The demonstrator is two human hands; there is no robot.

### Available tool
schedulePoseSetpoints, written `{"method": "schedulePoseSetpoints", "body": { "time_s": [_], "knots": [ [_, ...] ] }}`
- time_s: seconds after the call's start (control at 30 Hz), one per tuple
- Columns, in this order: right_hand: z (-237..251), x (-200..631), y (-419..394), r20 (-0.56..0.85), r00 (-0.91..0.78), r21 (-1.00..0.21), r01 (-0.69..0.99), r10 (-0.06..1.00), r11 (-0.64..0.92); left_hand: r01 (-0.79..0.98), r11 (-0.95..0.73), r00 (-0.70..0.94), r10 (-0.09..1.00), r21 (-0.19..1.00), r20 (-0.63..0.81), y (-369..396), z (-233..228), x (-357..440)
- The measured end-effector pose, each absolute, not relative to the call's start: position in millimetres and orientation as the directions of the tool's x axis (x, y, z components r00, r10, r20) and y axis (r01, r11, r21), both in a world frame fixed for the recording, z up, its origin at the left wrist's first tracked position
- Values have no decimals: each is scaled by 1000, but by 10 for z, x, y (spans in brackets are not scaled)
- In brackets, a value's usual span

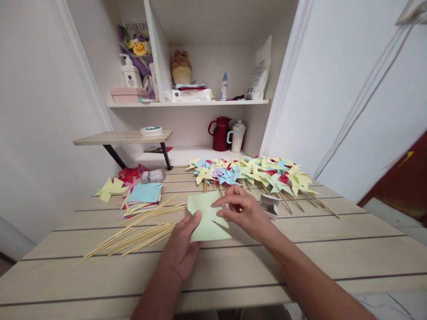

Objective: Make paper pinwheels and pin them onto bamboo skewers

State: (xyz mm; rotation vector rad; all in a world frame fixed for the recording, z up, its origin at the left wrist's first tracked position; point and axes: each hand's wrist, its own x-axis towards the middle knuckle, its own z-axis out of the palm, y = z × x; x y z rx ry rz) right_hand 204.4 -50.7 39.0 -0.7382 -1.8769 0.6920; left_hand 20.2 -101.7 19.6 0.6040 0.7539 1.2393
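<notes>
Paper [207,222]: light green, thin, limp, cut at the corners; creases easily.
Left hand [183,244]: pinches the near-left edge.
Right hand [245,211]: fingertips fold a flap.
Hold: edges, lightly.

light: bright, even, soft | shadows: faint | glare: none | edges: wide-angle bending, slight blur at corners

We see a dark red jug [219,133] and a white spotted cup [237,137] under the shelf. A brown stuffed toy [181,66] and a white pump bottle [130,73] sit higher up.
</notes>
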Motion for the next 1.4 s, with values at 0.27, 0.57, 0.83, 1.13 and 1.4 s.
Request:
{"method": "schedulePoseSetpoints", "body": {
  "time_s": [0.27, 0.57, 0.83, 1.13, 1.4],
  "knots": [
    [407, 1998, -570, 624, -440, -652, 162, 646, 740, -727, 212, 25, 959, 653, -284, -1008, 202, 232],
    [447, 2034, -552, 668, -317, -667, 149, 674, 730, -630, 186, 22, 975, 754, -222, -945, 654, 248],
    [447, 2085, -473, 665, -169, -715, 139, 728, 685, -566, 247, 144, 969, 787, -201, -536, 580, 379],
    [413, 2080, -450, 617, -274, -711, 207, 737, 672, -625, 274, 152, 961, 731, -230, -473, 223, 421],
    [332, 2069, -393, 642, -241, -676, 271, 728, 685, -712, 262, 119, 959, 651, -255, -428, 279, 277]
  ]
}}
